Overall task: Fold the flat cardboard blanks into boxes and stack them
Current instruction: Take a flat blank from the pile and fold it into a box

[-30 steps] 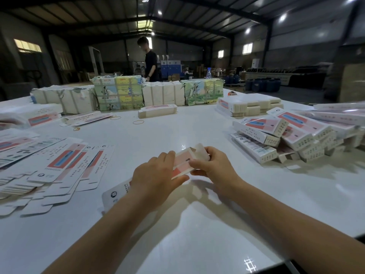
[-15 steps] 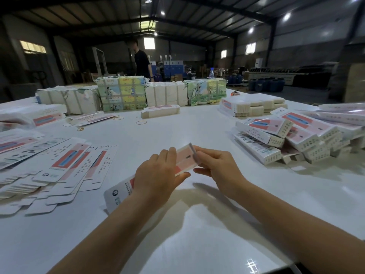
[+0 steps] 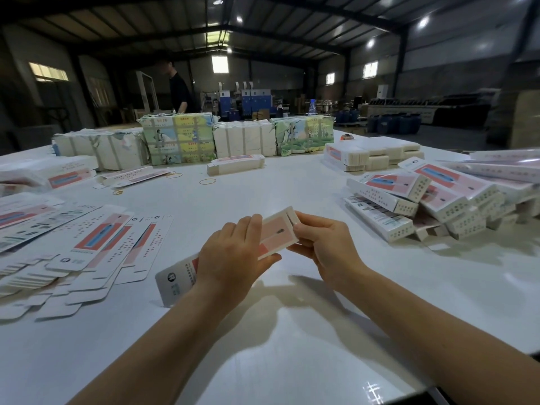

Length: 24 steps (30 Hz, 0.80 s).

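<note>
Across a white warehouse table (image 3: pixel 292 331), the left hand (image 3: pixel 230 255) is gripping a light, stiff pink-and-white cardboard box (image 3: pixel 274 232) mid-body while the right hand (image 3: pixel 324 244) is apparently pinching its crease-prone end flap.

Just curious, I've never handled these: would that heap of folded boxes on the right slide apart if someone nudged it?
Probably. The folded boxes lie tilted and overlapping, not squared. They look hollow and light, and the white table looks glossy, so they would likely slide.
</note>
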Motion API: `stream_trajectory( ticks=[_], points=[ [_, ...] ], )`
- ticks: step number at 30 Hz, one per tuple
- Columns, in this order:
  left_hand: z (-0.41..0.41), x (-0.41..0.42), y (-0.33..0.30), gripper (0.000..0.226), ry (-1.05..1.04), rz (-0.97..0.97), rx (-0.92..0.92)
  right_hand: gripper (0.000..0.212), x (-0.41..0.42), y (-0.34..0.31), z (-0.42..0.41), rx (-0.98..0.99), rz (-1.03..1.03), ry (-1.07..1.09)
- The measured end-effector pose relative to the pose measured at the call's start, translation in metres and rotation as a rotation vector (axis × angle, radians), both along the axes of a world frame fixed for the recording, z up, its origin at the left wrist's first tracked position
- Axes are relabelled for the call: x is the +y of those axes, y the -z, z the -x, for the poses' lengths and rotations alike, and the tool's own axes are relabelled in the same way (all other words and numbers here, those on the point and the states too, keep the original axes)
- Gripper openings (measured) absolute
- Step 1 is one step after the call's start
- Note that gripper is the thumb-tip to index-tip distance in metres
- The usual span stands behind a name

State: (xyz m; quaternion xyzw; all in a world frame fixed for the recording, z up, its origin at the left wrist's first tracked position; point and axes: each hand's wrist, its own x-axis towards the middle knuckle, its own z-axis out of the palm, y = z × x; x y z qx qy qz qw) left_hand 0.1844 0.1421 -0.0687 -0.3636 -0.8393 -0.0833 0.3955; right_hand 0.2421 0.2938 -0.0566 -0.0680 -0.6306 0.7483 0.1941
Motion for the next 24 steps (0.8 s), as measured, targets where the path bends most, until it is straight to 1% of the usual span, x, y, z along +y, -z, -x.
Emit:
stream_trajectory(
  ticks=[3,6,8,10,13,18,21,24],
  points=[
    [0.002,-0.001,0.001,0.066,0.010,0.026,0.037,0.038,0.001,-0.001,-0.001,-0.024,-0.078,0.058],
    [0.002,0.000,0.001,0.069,-0.005,0.071,0.084,0.050,0.003,-0.002,-0.003,-0.016,-0.267,0.142],
    [0.002,0.000,0.001,0.071,-0.018,0.103,0.122,0.054,0.004,-0.001,-0.004,-0.004,-0.389,0.178],
    [0.003,0.001,0.001,0.072,-0.031,0.128,0.151,0.048,0.004,0.000,-0.004,0.012,-0.528,0.206],
    [0.001,0.002,0.001,0.072,-0.043,0.135,0.158,0.031,0.002,0.003,-0.003,0.028,-0.728,0.273],
    [-0.004,0.004,0.001,0.070,-0.053,0.106,0.137,0.024,-0.004,0.007,-0.004,0.068,-0.982,0.371],
    [-0.007,0.004,0.001,0.068,-0.079,0.086,0.146,0.020,-0.005,0.006,-0.006,0.120,-1.081,0.438],
    [-0.009,0.005,0.001,0.066,-0.087,0.076,0.167,0.018,-0.006,0.004,-0.008,0.159,-1.095,0.444]
  ],
)
